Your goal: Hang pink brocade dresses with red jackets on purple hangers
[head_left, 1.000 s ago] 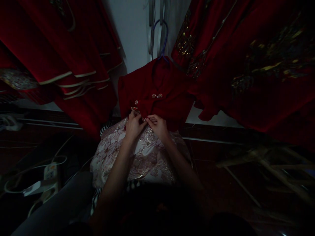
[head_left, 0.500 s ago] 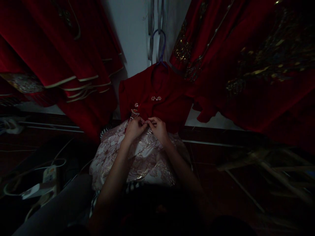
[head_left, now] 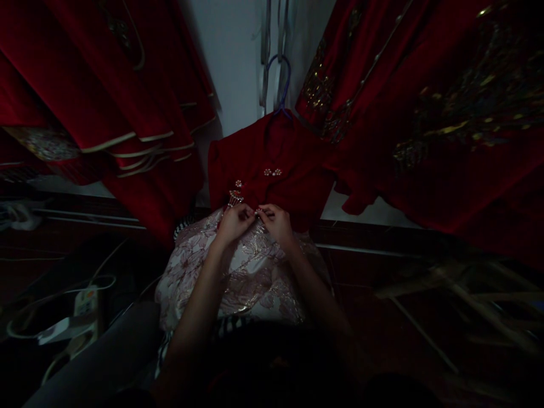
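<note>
A red top [head_left: 306,195] with short sleeves hangs in front of me from a purple hanger [head_left: 285,79]. My left hand [head_left: 235,222] is closed in a pinch at its lower front edge. Facing it, my right hand [head_left: 275,222] pinches the same spot, fingertips almost touching the left ones. Between them shows a small beaded clasp [head_left: 258,212], mostly hidden by the fingers. Higher on the front is a fastened pair of beaded flower clasps [head_left: 272,172]. Left of that sits a beaded ornament with a tassel [head_left: 236,196]. Pale floral brocade cloth [head_left: 250,277] lies under my forearms.
Red garments with pale edging [head_left: 148,147] hang at left. More red garments with gold sequins [head_left: 459,130] hang at right. A power strip [head_left: 86,303] with plugs and cords lies lower left. A wooden frame [head_left: 459,294] stands blurred at lower right. The scene is dim.
The whole view has shifted slightly, with things appearing a little further right and lower. Both hands stay pinched at the same place on the red top, with only slight finger movement.
</note>
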`<state>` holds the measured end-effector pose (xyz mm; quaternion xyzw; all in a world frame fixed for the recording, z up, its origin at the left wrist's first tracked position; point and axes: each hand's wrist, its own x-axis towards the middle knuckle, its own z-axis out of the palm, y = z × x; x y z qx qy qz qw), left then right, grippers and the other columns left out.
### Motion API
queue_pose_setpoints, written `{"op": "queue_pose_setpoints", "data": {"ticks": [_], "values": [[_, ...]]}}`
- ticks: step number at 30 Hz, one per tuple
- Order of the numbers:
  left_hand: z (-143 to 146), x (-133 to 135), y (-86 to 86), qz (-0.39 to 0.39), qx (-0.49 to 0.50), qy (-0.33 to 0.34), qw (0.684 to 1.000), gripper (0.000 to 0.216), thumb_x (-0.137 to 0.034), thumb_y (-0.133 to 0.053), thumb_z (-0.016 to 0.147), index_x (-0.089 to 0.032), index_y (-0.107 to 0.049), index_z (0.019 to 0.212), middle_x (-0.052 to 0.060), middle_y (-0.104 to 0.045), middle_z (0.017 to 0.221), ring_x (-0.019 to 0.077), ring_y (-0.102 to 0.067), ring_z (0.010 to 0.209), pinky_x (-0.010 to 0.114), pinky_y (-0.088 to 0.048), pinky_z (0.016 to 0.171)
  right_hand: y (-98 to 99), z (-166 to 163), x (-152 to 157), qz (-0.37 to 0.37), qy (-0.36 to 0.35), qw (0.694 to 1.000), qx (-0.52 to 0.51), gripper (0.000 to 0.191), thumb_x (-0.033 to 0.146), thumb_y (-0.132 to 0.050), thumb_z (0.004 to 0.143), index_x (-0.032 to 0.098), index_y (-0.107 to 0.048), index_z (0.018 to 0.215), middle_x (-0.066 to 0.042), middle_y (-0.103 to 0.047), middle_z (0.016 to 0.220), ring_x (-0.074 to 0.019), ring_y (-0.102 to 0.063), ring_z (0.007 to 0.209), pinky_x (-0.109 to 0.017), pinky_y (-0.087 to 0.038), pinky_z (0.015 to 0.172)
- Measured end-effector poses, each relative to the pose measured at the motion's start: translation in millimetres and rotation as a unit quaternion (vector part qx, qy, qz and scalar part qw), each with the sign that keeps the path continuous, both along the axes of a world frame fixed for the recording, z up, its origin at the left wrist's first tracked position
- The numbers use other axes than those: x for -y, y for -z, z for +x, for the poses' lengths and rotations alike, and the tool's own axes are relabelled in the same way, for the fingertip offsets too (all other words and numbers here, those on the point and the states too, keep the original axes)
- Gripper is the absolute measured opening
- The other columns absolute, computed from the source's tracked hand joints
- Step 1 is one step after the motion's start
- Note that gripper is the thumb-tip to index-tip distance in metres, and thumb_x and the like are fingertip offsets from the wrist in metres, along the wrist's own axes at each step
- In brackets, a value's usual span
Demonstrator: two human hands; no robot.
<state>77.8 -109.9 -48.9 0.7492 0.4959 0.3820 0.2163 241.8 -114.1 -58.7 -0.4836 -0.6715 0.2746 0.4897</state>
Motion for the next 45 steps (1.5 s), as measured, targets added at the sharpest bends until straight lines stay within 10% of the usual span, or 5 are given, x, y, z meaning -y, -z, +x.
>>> {"op": "queue_pose_setpoints", "data": {"ticks": [12, 45], "values": [[-14.4, 0.4, 0.5, -0.025, 0.066, 0.007, 0.998, 0.022, -0.036, -0.066, 0.075, -0.017, -0.062, 0.087, 0.004, -0.066, 0.088, 0.0139, -0.061, 0.080, 0.026, -0.048, 0.075, -49.3, 36.4, 12.3, 0.106, 0.159, 0.973, -0.132, 0.027, 0.039, -0.051, 0.089, 0.020, -0.065, 0.103, -0.003, -0.067, 0.076, -0.0129, -0.066, 0.068, -0.024, -0.052, 0.063], [2.3, 12.7, -8.3, 0.033, -0.086, -0.054, 0.994, 0.016, -0.035, -0.059, 0.083, -0.021, -0.065, 0.086, 0.002, -0.070, 0.084, 0.0166, -0.063, 0.077, 0.027, -0.044, 0.072, -2.1, 22.5, -5.4, -0.023, -0.154, 0.987, 0.037, 0.024, 0.024, -0.057, 0.085, 0.019, -0.061, 0.108, -0.004, -0.068, 0.093, -0.0123, -0.066, 0.086, -0.028, -0.054, 0.080]]}}
